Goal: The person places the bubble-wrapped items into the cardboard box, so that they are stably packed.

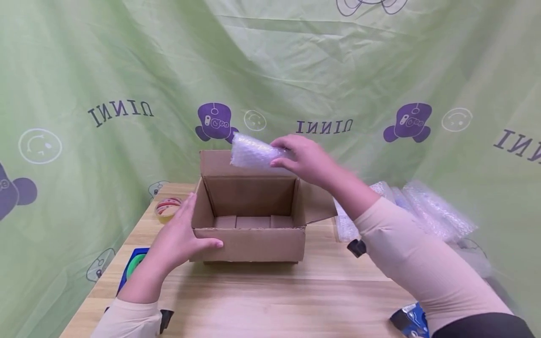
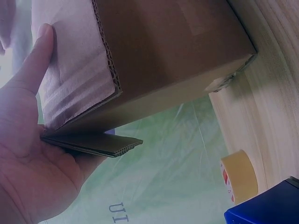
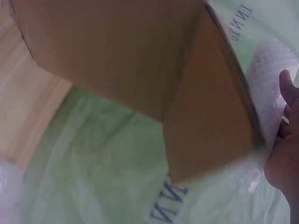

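An open cardboard box [image 1: 249, 245] stands on the table, its bottom visible inside. My left hand [image 1: 179, 237] holds its near left corner. In the left wrist view, the thumb lies on the front flap [image 2: 77, 70] and the other fingers are around the side flap [image 2: 93, 143], partly hidden by it. Above the box's far right side, my right hand [image 1: 302, 157] grips a rolled piece of bubble wrap [image 1: 255, 151] between thumb and fingers. The roll points left over the back flap [image 1: 215, 163]. In the right wrist view the bubble wrap [image 3: 266, 79] is partly behind the right flap [image 3: 210, 116].
More bubble wrap [image 1: 439, 211] lies on the table's right, partly behind my right forearm. A roll of tape [image 1: 166, 210] sits left of the box, with a blue and green object [image 1: 134, 264] nearer me. A blue packet [image 1: 412, 320] is at the front right. A green printed curtain [image 1: 270, 70] hangs behind.
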A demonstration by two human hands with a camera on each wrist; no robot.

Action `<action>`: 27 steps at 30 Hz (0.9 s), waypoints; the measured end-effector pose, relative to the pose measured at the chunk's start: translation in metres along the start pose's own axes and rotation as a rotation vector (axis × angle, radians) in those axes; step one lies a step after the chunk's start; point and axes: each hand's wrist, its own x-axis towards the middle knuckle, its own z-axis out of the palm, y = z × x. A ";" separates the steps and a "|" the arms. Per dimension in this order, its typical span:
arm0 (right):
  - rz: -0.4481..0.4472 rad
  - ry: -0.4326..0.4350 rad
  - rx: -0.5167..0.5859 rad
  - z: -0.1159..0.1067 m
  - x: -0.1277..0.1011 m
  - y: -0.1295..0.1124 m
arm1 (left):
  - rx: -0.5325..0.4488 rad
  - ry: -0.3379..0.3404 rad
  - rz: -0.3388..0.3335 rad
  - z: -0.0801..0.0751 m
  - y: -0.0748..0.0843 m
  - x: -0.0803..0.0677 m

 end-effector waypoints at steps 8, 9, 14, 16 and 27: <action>-0.006 -0.054 -0.056 0.049 0.013 0.005 | 0.002 0.004 0.013 0.003 -0.001 0.002; -0.012 -0.058 -0.057 0.055 0.013 0.006 | 0.001 0.003 0.013 0.003 -0.001 0.002; -0.060 -0.086 -0.097 0.083 0.006 0.008 | -0.008 0.002 0.016 0.005 -0.002 0.002; -0.088 -0.099 -0.128 0.092 0.002 0.008 | -0.011 0.001 0.020 0.005 -0.001 0.003; -0.155 -0.100 -0.164 0.109 -0.001 0.005 | -0.006 0.005 0.018 0.003 -0.004 0.003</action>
